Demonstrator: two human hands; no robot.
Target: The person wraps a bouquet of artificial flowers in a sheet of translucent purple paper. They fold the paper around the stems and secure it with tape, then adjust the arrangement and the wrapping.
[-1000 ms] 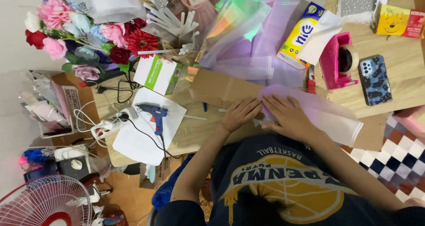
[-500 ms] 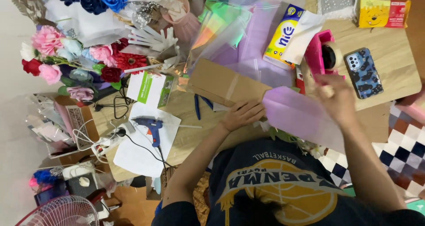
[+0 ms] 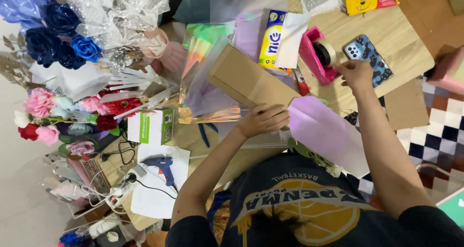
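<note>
1. left hand (image 3: 263, 120): lies flat, fingers closed together, pinning the near edge of the lilac wrapping sheet (image 3: 328, 133) against the table; the pressure appears meant to keep the sheet from sliding.
2. right hand (image 3: 356, 74): at 1 o'clock from the left hand, well apart from it, fingers curled at the pink tape dispenser (image 3: 316, 56); whether they pinch tape cannot be told.
3. lilac wrapping sheet: spreads from the left hand toward 4 o'clock, over the person's lap.
4. phone (image 3: 368, 58): just beside the right hand, at 1 o'clock.
5. cardboard piece (image 3: 249, 80): at 11 o'clock from the left hand.
6. blue glue gun (image 3: 162, 166): at 8 o'clock, on white paper.
</note>
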